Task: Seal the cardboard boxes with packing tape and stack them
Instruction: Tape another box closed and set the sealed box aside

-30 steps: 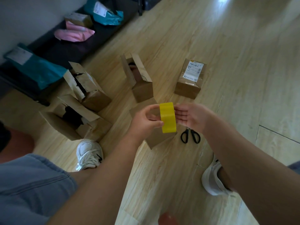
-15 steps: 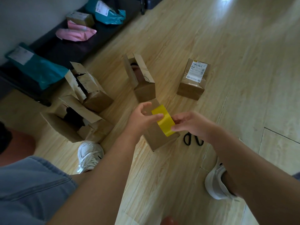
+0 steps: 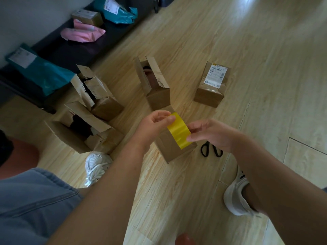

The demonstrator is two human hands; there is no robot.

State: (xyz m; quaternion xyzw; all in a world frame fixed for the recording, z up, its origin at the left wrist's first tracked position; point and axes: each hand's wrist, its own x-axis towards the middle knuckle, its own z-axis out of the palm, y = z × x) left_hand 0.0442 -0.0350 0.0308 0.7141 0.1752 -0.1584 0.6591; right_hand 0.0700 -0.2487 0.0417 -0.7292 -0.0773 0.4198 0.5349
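Holding a bright yellow roll of packing tape (image 3: 179, 132) with both hands, a person looks down at a light wooden floor (image 3: 247, 50). The left hand (image 3: 152, 125) pinches the top left end of the tape with its thumb and curled fingers. The right hand (image 3: 212, 133) grips the other side, with its thumb below and its fingers curled over the edge. The tape is up in the air, just above a small closed brown cardboard box (image 3: 170, 149). That box stands on the floor in front of the person's white shoes (image 3: 96, 165).

Black scissors (image 3: 211, 150) lie on the floor just beside the small box, partly under the right hand.

Farther off stands a tall open brown box (image 3: 155, 89) with its flaps up. To the left are a torn open box (image 3: 99, 96) and a big open box (image 3: 79, 135), close together. A shut brown box with a white label (image 3: 211, 85) stands alone on the right.

By the wall lies a dark mat (image 3: 74, 53). On it rest a teal plastic bag (image 3: 40, 71), a pink bag (image 3: 81, 32), a little brown parcel (image 3: 87, 16) and a second teal bag (image 3: 118, 13).
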